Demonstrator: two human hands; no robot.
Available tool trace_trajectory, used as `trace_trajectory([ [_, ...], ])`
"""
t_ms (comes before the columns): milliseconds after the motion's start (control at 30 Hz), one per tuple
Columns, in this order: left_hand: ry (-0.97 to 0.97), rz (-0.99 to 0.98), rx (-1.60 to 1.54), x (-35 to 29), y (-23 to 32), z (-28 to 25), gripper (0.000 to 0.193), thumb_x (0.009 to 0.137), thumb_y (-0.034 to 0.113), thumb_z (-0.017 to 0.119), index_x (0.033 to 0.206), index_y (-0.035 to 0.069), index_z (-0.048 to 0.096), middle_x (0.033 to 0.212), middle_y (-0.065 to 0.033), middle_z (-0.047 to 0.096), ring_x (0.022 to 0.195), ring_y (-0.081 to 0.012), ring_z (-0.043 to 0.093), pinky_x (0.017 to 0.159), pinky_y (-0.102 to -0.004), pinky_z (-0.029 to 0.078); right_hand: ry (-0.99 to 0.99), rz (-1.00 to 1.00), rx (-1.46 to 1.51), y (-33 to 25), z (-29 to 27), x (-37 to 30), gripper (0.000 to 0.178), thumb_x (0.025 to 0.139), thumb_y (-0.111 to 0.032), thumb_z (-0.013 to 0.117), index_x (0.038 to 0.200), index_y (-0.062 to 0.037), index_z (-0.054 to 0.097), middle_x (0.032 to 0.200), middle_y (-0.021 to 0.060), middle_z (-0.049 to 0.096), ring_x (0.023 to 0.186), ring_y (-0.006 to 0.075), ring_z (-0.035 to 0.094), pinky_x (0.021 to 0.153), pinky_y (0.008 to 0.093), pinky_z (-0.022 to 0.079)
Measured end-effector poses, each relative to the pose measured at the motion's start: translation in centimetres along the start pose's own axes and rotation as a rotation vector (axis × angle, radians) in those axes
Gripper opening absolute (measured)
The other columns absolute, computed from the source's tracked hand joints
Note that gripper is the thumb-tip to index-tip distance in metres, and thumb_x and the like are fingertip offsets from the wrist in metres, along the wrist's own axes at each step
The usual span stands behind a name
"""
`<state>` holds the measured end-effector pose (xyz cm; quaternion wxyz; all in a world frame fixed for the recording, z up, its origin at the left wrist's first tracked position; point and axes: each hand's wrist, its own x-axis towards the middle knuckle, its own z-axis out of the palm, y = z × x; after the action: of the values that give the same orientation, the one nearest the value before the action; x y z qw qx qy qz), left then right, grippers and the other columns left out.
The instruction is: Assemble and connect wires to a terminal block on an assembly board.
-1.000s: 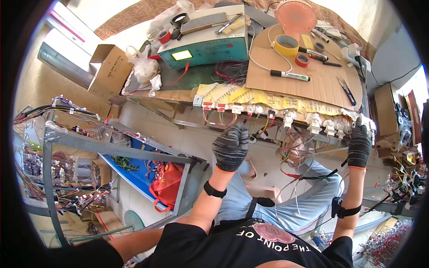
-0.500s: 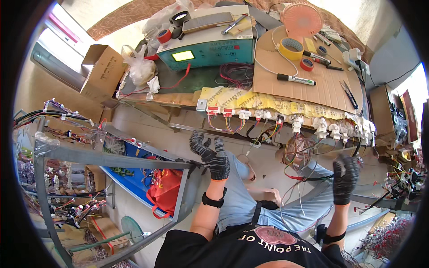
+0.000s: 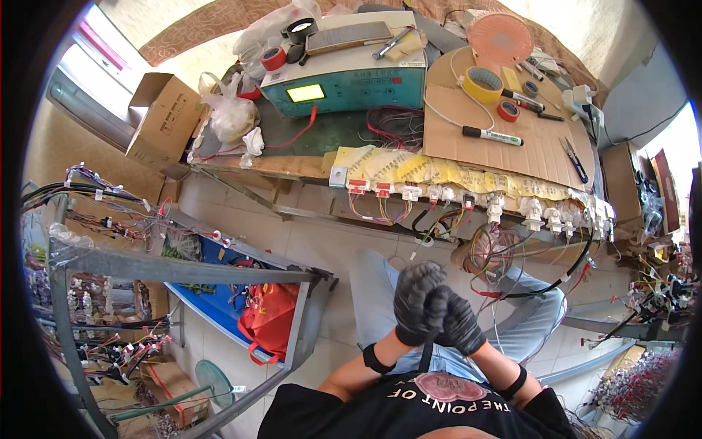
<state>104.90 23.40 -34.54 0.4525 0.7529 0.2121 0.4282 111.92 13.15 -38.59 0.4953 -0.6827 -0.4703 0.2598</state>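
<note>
My left hand [image 3: 418, 301] and my right hand [image 3: 461, 323], both in dark grey knit gloves, are clasped against each other above my lap. Their fingers are curled and pressed together, and no object shows between them. Beyond them, the bench edge carries a row of white and red connectors [image 3: 494, 208] fixed along a yellow taped strip [image 3: 439, 173]. A black cable bundle [image 3: 545, 290] with a red tip hangs from the right part of this row, apart from my hands. Loose wires and a coiled bundle [image 3: 491, 249] hang near my right knee.
On the bench stand a teal tester [image 3: 344, 91] with a lit screen and a cardboard sheet [image 3: 468, 157] bearing a marker [image 3: 493, 136], tape rolls and a cutter [image 3: 575, 160]. At left, a metal frame [image 3: 183, 265] crosses beside a blue tray [image 3: 212, 293] holding a red bag [image 3: 269, 314].
Both hands came inward from their spread positions, open left hand and raised right hand, and joined above my lap. The view shifted slightly.
</note>
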Motion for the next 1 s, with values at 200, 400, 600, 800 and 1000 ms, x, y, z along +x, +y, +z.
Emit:
trace_trajectory([
  [200, -0.581, 0.369, 0.01, -5.4, 1.2, 3.7, 0.063, 0.062, 0.048, 0.059, 0.11, 0.007, 0.053, 0.113, -0.0143, 0.05, 0.106, -0.0287, 0.047, 0.093, -0.0446, 0.034, 0.017, 0.789, 1.567, 4.8, 2.0, 2.8, 0.026, 0.086, -0.018, 0.049, 0.108, -0.0046, 0.052, 0.095, 0.0101, 0.06, 0.085, 0.0231, 0.058, 0.081, 0.0375, 0.046],
  [400, -0.765, 0.592, -0.173, -9.2, 3.6, 7.0, 0.063, 0.067, 0.036, 0.059, 0.121, 0.006, 0.043, 0.12, -0.0156, 0.044, 0.113, -0.0301, 0.043, 0.098, -0.0466, 0.03, -0.322, 1.037, 1.684, 11.5, 6.7, 0.8, 0.023, 0.087, -0.022, 0.048, 0.103, -0.006, 0.056, 0.099, 0.0083, 0.061, 0.092, 0.021, 0.058, 0.088, 0.0395, 0.042],
  [600, -0.972, 0.259, -0.24, -4.8, 6.1, 4.8, 0.073, 0.055, 0.027, 0.065, 0.122, 0.009, 0.042, 0.111, -0.0128, 0.047, 0.104, -0.0302, 0.045, 0.092, -0.0431, 0.033, -0.596, 1.135, 2.073, 21.1, 9.9, -1.7, 0.025, 0.086, -0.024, 0.04, 0.102, -0.0104, 0.052, 0.113, 0.0075, 0.054, 0.107, 0.0192, 0.049, 0.095, 0.0374, 0.036],
  [800, -0.901, 0.276, -0.183, -9.0, 1.3, 6.4, 0.075, 0.05, 0.022, 0.07, 0.119, 0.01, 0.044, 0.11, -0.0146, 0.047, 0.103, -0.0321, 0.045, 0.092, -0.0432, 0.033, -0.262, 1.423, 1.332, 17.4, 8.9, 0.0, 0.027, 0.085, -0.027, 0.036, 0.102, -0.0134, 0.05, 0.114, 0.0047, 0.053, 0.111, 0.0181, 0.045, 0.097, 0.0341, 0.032],
  [1000, -0.99, 0.029, -0.311, -17.0, -4.7, 8.0, 0.058, 0.059, 0.028, 0.071, 0.11, 0.01, 0.053, 0.104, -0.0134, 0.054, 0.102, -0.0297, 0.047, 0.091, -0.0404, 0.033, -0.691, 0.883, 1.284, 21.8, 9.1, -3.0, 0.027, 0.084, -0.027, 0.04, 0.104, -0.0113, 0.05, 0.114, 0.0045, 0.052, 0.112, 0.0174, 0.043, 0.097, 0.0328, 0.031],
])
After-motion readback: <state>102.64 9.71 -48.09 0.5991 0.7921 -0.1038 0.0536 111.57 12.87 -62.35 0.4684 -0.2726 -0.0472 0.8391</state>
